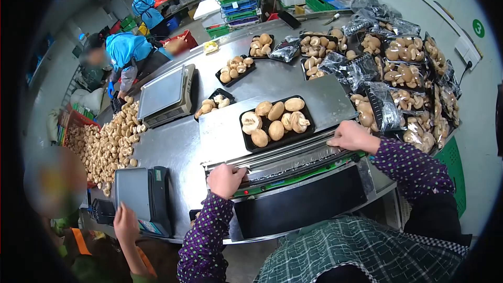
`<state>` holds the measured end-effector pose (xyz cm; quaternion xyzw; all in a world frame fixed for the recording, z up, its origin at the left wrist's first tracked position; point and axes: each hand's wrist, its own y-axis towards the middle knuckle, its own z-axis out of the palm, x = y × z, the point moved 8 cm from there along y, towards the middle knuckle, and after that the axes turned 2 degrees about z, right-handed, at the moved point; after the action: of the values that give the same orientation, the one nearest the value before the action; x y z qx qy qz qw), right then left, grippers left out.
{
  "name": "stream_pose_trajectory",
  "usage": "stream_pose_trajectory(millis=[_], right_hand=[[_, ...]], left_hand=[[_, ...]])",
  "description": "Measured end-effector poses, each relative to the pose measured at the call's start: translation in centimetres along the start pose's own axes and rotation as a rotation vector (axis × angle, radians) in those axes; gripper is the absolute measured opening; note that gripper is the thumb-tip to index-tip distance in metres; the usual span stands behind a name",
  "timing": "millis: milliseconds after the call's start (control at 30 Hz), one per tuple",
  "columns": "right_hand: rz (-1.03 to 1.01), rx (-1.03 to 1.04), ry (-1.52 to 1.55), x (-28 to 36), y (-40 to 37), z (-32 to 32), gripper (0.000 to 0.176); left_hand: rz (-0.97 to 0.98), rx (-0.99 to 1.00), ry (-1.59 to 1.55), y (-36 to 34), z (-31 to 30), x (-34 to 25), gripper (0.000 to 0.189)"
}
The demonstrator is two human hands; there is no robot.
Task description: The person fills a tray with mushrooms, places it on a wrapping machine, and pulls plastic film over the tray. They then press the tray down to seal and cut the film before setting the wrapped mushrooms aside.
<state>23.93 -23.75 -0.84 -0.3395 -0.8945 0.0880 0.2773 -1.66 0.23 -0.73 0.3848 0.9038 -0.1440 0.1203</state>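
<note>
My left hand is closed in a pinch at the left end of a wrapping machine's metal front bar. At the right end, my right hand is also pinched, thumb against fingers. Between them stretches a strip of clear plastic film, its edge glinting along the bar. Just beyond the film, a black tray holds several shiitake mushrooms, some cap up and some stem up. No film shows over this tray. Below the bar lies the machine's dark plate.
Wrapped mushroom trays are heaped at the right. A scale and another scale stand left, near loose mushrooms. A co-worker's hand is by the nearer scale. Another person in blue works farther back.
</note>
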Motion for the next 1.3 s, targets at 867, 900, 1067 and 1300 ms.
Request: stream_pose_trajectory(millis=[867,900,1067,1300], right_hand=[[-0.404,-0.121,0.488,7.8,9.8,-4.0,0.022],[-0.477,-0.192,0.452,8.8,8.1,-4.2,0.02],[-0.808,-0.507,0.339,13.2,-8.0,-7.7,0.005],[-0.23,-0.047,0.511,4.7,-10.4,7.5,0.006]], left_hand=[[0.073,0.207,-0.924,9.6,0.2,-2.7,0.032],[0.064,0.282,-0.919,8.5,1.1,-2.7,0.031],[0.44,0.056,-0.683,-5.0,-5.0,-5.5,0.026],[0.096,0.077,-0.661,-13.2,6.5,-0.5,0.027]])
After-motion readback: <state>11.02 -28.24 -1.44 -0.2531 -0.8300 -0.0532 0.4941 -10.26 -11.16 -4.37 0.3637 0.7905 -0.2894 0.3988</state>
